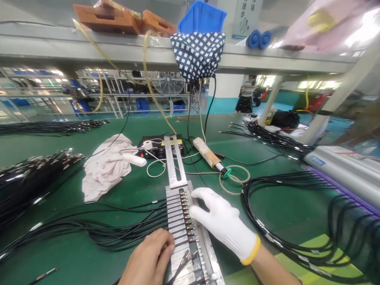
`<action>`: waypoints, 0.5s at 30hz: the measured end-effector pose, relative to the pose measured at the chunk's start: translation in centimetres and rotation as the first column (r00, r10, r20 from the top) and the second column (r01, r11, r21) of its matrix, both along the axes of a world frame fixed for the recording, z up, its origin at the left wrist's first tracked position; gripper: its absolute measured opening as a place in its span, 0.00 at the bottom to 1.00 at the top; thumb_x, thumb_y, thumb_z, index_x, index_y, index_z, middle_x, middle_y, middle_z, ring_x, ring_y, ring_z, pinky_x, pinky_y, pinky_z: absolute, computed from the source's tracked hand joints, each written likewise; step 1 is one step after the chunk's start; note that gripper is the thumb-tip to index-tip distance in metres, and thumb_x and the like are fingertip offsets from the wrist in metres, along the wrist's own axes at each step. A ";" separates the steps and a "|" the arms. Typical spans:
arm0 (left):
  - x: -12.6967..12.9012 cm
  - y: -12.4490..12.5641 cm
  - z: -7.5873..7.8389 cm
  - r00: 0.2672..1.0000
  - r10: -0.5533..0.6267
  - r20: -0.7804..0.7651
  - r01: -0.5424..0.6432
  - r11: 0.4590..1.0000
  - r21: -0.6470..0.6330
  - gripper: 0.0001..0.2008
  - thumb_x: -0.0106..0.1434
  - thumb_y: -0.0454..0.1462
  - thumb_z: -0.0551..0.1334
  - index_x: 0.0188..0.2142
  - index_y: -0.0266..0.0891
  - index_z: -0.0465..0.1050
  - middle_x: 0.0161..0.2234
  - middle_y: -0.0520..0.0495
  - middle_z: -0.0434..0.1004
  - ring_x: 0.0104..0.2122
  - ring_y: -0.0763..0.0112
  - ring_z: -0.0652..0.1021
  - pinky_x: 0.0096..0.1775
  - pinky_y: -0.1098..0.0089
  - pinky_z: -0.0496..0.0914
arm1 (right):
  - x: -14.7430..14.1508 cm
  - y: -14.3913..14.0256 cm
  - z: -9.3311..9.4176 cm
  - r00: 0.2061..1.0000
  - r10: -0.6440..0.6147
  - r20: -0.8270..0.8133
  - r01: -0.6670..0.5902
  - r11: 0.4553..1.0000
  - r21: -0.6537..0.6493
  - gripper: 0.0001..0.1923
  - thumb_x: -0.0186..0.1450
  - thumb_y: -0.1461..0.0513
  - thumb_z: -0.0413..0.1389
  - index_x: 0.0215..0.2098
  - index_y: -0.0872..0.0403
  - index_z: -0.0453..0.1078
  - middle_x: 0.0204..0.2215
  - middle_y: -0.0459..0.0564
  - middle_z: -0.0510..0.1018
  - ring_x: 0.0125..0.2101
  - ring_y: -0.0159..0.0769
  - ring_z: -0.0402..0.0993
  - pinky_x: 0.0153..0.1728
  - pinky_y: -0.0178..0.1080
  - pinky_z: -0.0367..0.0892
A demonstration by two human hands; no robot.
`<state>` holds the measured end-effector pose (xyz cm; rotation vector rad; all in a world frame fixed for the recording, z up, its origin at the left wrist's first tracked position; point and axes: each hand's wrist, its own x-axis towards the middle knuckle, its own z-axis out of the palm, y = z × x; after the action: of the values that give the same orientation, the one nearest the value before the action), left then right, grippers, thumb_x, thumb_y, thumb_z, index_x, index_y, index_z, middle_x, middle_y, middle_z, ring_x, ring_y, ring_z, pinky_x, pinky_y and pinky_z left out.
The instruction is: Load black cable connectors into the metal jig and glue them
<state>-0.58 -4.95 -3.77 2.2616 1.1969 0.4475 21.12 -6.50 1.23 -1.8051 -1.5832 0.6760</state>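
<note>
A grooved metal jig [178, 213] lies lengthwise on the green bench, with several black cables [118, 225] fed into its slots from the left, their bare copper tips showing along the middle. My bare left hand [151, 259] presses on the cables at the jig's near left edge, fingers curled over them. My right hand [224, 223], in a white glove with a yellow cuff, rests on the jig's right side, fingers spread beside the cable tips.
A soldering iron [209, 155] with a wooden handle lies behind the jig near a black control box [157, 144]. A crumpled white cloth [103, 168] is at the left. Cable bundles lie far left [26, 178] and coil at right [297, 206]. A shelf runs overhead.
</note>
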 end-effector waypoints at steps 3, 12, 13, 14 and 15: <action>0.2 0.1 -0.5 1.000 -0.025 -0.013 0.025 0.999 -0.030 0.11 0.71 0.35 0.51 0.34 0.42 0.69 0.32 0.50 0.75 0.32 0.65 0.75 0.35 0.69 0.64 | 0.9 -0.1 -1.2 0.998 0.017 0.058 -0.018 0.999 0.032 0.18 0.64 0.57 0.56 0.52 0.43 0.72 0.53 0.43 0.77 0.51 0.41 0.74 0.53 0.44 0.65; 0.7 -1.3 1.4 1.000 0.016 -0.015 -0.016 0.999 -0.052 0.09 0.68 0.29 0.54 0.34 0.40 0.69 0.36 0.49 0.75 0.37 0.65 0.75 0.40 0.68 0.65 | -0.6 -0.3 -2.3 0.948 0.105 0.300 -0.059 0.986 -0.158 0.34 0.58 0.57 0.59 0.63 0.46 0.65 0.67 0.48 0.64 0.62 0.49 0.63 0.60 0.51 0.62; 0.7 -1.4 1.4 1.000 0.013 -0.029 -0.014 0.999 -0.036 0.10 0.69 0.29 0.53 0.34 0.40 0.70 0.36 0.48 0.75 0.37 0.64 0.75 0.40 0.68 0.65 | -0.9 -0.3 -2.2 0.941 0.109 0.321 -0.057 0.984 -0.166 0.35 0.57 0.57 0.59 0.64 0.46 0.65 0.67 0.48 0.62 0.63 0.50 0.62 0.60 0.52 0.62; 0.6 -1.5 1.3 0.999 0.009 -0.044 -0.010 1.000 -0.017 0.10 0.69 0.29 0.53 0.34 0.39 0.70 0.36 0.48 0.76 0.37 0.63 0.75 0.40 0.67 0.66 | -1.2 -0.3 -2.2 0.933 0.119 0.339 -0.063 0.983 -0.172 0.36 0.57 0.57 0.60 0.64 0.46 0.64 0.68 0.49 0.61 0.64 0.51 0.61 0.61 0.53 0.61; 0.6 -1.5 1.2 0.998 0.004 -0.059 -0.004 1.000 0.008 0.10 0.69 0.29 0.53 0.34 0.39 0.70 0.36 0.47 0.76 0.36 0.63 0.75 0.39 0.67 0.66 | -1.5 -0.3 -2.0 0.926 0.128 0.355 -0.069 0.982 -0.174 0.37 0.56 0.58 0.60 0.64 0.47 0.64 0.68 0.50 0.61 0.64 0.51 0.61 0.61 0.53 0.61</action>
<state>0.06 -6.47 -2.56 2.2934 1.2310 0.3902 19.63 -6.82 -0.80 -2.0716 -1.9198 0.5456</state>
